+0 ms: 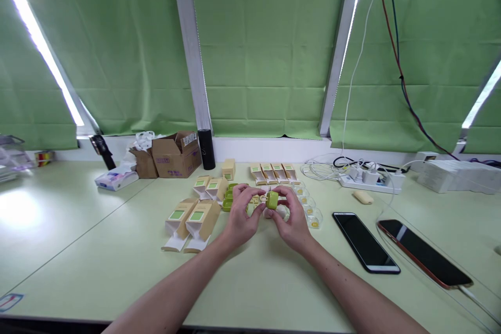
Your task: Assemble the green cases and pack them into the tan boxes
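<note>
Above the table, my right hand [291, 216] pinches a small green case [272, 200] with rounded corners between thumb and fingers. My left hand [243, 215] is closed at the case's left side, its fingertips on a small pale ring-shaped clip [263, 199] that seems joined to the case. More green cases [228, 201] lie just left of my left hand, partly covered by it. Beside my right hand are clear plastic domes [314, 223] with yellow spots inside. Something whitish and rounded [281, 213] shows beneath the hands, mostly hidden.
Open kraft boxes [203, 219] stand at left, with more small boxes [274, 173] behind. Further back are a cardboard carton [176, 155], a black cylinder [206, 149] and a tissue pack [116, 179]. Two phones [366, 242], cables and a power strip [370, 183] occupy the right.
</note>
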Motion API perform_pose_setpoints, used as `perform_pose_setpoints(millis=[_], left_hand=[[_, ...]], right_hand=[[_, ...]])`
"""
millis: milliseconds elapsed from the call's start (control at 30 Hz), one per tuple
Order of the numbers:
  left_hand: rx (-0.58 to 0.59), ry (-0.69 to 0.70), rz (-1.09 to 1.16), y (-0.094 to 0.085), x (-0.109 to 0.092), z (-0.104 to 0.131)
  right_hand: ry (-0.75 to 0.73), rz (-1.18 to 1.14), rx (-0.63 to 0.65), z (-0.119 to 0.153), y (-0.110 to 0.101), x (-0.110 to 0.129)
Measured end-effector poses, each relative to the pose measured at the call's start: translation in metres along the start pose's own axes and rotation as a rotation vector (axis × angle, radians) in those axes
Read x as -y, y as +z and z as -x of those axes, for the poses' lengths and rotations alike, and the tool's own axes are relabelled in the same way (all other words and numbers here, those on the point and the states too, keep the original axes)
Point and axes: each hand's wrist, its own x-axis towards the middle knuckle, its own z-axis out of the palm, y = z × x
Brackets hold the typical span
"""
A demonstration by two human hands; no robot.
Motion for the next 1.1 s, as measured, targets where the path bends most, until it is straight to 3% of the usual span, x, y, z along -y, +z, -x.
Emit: perform_pose_setpoints(millis=[600,1100], left_hand=[[-0.017,0.019,-0.012,-0.002,-0.003,-0.001],[-0.019,-0.157,0.173,0.001,0.002,0.0]], right_hand=[[0.031,-0.057,0.023,0.001,0.001,-0.006],[0.054,-0.106,0.05,0.005,0.002,-0.011]])
